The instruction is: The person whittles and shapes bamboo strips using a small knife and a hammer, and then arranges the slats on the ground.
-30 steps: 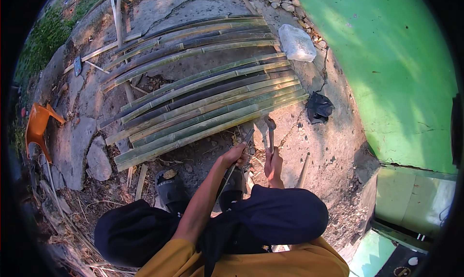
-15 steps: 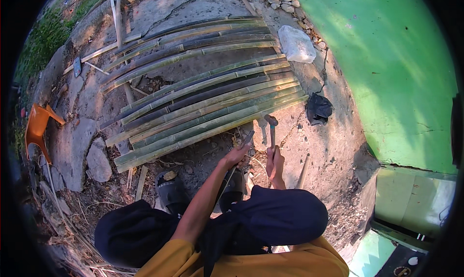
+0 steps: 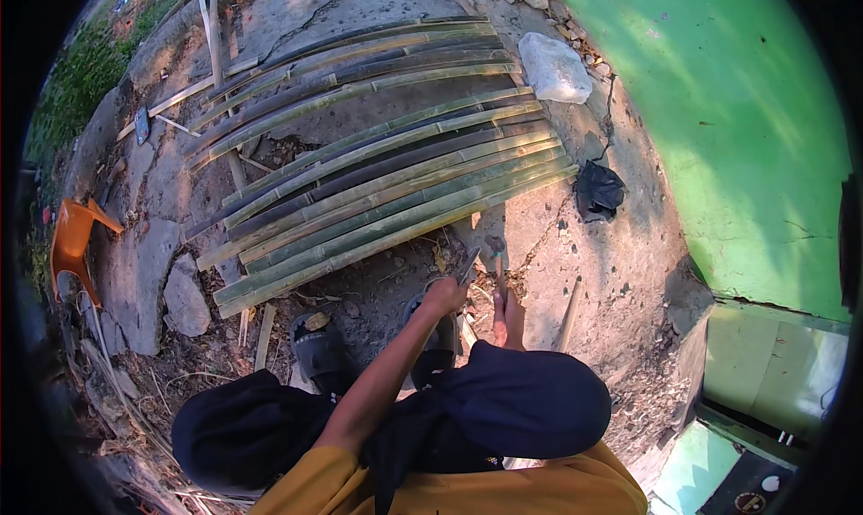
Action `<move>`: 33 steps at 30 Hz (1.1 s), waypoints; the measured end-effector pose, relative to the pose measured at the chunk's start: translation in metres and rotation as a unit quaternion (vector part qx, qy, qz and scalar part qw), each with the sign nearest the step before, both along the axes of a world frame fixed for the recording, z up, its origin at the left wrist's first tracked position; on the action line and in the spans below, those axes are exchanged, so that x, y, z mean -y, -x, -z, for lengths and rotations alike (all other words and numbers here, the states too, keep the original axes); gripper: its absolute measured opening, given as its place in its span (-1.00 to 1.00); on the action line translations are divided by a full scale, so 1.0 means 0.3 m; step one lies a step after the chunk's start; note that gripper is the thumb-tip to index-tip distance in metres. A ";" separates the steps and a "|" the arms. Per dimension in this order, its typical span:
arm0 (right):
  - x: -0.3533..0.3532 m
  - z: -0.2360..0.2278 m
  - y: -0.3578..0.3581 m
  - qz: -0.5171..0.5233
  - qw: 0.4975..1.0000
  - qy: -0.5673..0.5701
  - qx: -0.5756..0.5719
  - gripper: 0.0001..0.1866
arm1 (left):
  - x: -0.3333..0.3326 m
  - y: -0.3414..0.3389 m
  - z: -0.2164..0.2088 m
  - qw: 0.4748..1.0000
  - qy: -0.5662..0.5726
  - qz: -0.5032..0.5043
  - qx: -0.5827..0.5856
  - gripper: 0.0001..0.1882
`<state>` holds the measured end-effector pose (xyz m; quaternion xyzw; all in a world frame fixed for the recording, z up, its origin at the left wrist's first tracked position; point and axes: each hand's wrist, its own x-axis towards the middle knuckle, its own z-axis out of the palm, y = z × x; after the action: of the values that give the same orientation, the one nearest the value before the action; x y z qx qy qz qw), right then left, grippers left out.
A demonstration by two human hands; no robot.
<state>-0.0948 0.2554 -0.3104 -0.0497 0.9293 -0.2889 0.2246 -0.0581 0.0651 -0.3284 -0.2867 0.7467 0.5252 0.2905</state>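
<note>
My left hand (image 3: 443, 296) is closed around a dark, flat, blade-like tool (image 3: 469, 264) that points up and away from me; its exact kind is hard to make out. Just to the right, my right hand (image 3: 509, 321) grips a hammer (image 3: 500, 270) by its handle, the dark head at the far end. Both hands are in front of my knees, close together but apart. Beyond them lies a row of split bamboo slats (image 3: 395, 211), green, tan and dark, side by side across supports, with a gap between two groups.
A black plastic bag (image 3: 599, 191) and a whitish translucent block-shaped bundle (image 3: 554, 68) lie right of the slats. A green wall (image 3: 710, 110) borders the right. An orange plastic chair (image 3: 75, 244) stands left, near broken concrete slabs (image 3: 186, 297). Loose wood strips lie about.
The hammer has come down and slightly left, its head nearer the blade-like tool. My left hand has shifted a little to the right. The slats keep their arrangement.
</note>
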 end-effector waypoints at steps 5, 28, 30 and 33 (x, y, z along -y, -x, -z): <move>-0.011 0.012 0.044 0.002 0.999 0.036 0.005 -0.75 | 0.012 0.008 0.029 0.999 -0.039 0.011 0.004 -0.38; 0.018 -0.137 0.088 -0.007 0.999 0.047 -0.022 -0.68 | -0.087 -0.026 -0.034 0.977 0.204 0.006 -0.060 -0.76; -0.010 -0.124 0.070 -0.059 0.996 0.030 -0.057 -0.68 | -0.097 -0.019 -0.031 0.973 0.221 0.016 -0.073 -0.78; -0.014 -0.102 0.067 -0.099 0.995 -0.001 -0.031 -0.73 | -0.114 -0.012 -0.028 0.968 0.237 0.014 -0.078 -0.81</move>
<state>-0.1147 0.2595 -0.2796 -0.1504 0.9265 -0.2627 0.2234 -0.0545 0.0992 -0.3201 -0.2947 0.8744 0.3497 0.1622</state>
